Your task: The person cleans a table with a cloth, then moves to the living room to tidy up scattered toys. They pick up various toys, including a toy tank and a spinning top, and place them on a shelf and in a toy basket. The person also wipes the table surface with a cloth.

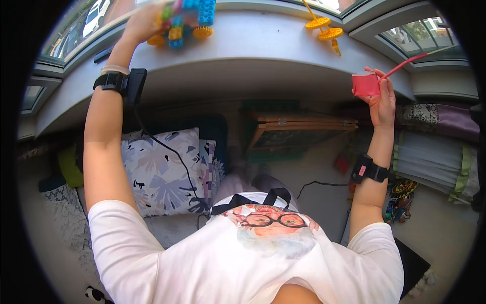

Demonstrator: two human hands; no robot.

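At the window sill's left end, my left hand (144,22) has its blurred fingers closed about a toy of plastic building blocks (176,30). The toy has blue, green and pink blocks and yellow toothed wheels low down; its top runs out of the picture. My right hand (379,98), raised before the sill's right end, grips a small red box (365,84) with a pale upper edge. From beside the box a thin red rod (404,65) slants up to the right and ends in a pale tip. I cannot tell whether box and rod are joined.
Yellow plastic gears on a rod (324,28) stand on the pale sill (258,34). A dark narrow object (103,55) lies by the left window. Below are a patterned cushion (163,171) and a wood-framed board (303,133). Cables (171,148) run from both wrist devices.
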